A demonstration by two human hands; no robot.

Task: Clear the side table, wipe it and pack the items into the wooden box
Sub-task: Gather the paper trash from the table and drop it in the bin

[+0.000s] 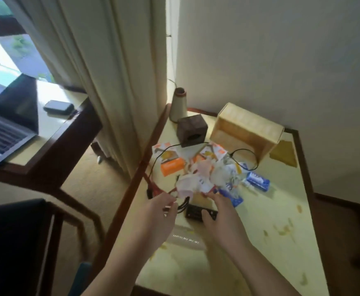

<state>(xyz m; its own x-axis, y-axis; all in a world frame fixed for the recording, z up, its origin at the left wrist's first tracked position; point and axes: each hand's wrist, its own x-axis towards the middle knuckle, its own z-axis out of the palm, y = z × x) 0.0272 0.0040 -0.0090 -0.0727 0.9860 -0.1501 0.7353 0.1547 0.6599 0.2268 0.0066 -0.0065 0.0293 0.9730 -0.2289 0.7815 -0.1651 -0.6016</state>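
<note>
Left grip (153,216): my fingers curl at the near-left edge of the wrapper pile (204,178); what they pinch, I cannot tell.
Right grip (221,218): spread, fingertips touching the pile's near edge.
Wooden box (247,133): behind the pile, on its side.
Counter (271,210): bare right of the pile.

Both hands, left hand (153,214) and right hand (219,218), reach the crumpled wrappers (204,178), seemingly touching, beside the wooden box (245,133).
</note>
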